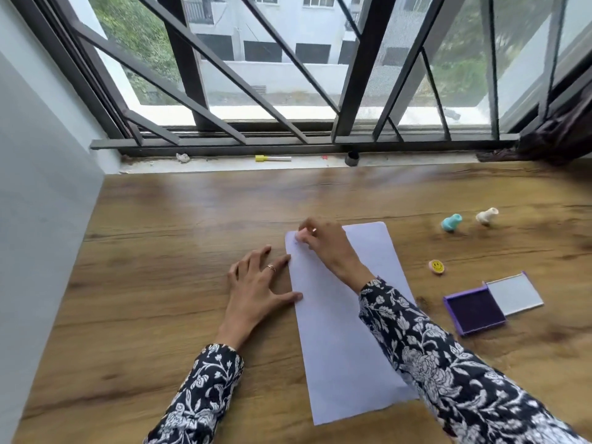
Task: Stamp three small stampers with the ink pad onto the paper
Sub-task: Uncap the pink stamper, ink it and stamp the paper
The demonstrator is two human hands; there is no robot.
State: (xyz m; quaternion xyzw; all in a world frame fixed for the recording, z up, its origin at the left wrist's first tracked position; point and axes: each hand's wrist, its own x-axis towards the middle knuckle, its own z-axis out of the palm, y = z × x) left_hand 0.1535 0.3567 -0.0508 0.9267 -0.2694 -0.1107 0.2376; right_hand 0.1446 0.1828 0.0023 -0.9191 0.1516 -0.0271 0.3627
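Observation:
A long white paper [336, 331] lies on the wooden table [160, 251]. My right hand [326, 248] is closed around a small pink stamper [301, 233], mostly hidden by the fingers, pressed at the paper's far left corner. My left hand [259, 290] lies flat with fingers spread, holding down the paper's left edge. A blue stamper [451, 223] and a cream stamper [487, 216] lie on the table to the right. A round yellow smiley cap [436, 266] sits nearer. The purple ink pad [475, 310] is open, its lid [514, 294] folded back.
A window sill behind the table carries a yellow and white marker [272, 158], a crumpled scrap [183, 157] and a small black cap [352, 158]. A barred window rises beyond it. A grey wall [38, 219] borders the table on the left.

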